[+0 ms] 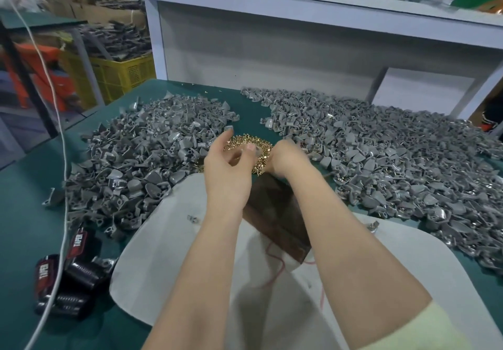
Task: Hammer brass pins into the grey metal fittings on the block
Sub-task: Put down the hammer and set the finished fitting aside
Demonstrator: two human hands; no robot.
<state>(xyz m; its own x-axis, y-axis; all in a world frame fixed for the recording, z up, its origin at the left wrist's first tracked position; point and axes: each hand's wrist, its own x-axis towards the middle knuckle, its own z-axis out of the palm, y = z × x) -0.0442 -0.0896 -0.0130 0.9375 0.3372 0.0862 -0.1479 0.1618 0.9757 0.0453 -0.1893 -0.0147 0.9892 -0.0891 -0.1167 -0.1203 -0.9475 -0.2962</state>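
My left hand (227, 170) is at the near edge of the brass pins (246, 142), centre of frame. The fingers (228, 138) are half curled toward the thumb with the forefinger raised. It looks like a pinch, but it's too blurred to see a pin in it, so I cannot tell if it holds one. My right hand (288, 159) is just right of it, back to the camera. Its fingers bend down into the pile and are hidden, so grasping or not, cannot tell.

The block (275, 213), dark wood, lies just below the pins, partly under my right forearm, on a white cloth (163, 254). Its top is blurred and I can't make out a fitting on it. Grey fittings (141, 164) are heaped at left of frame, with a second heap (381, 153) at right, both on the green surface (32, 227).

Step, as I judge it: picking up pins, no hammering yet. The next move needs one pin singled out, a fitting seated on the block, and the pin stood in its hole and steadied. No hammer shows in frame, so one has to be fetched.

Writing: the black cylinders (68, 276) at lower left carry red labels. One reads like "TAPE" plus an unclear last letter, and the other is too skewed to read. A white cable (61, 159) runs down the left side of frame.
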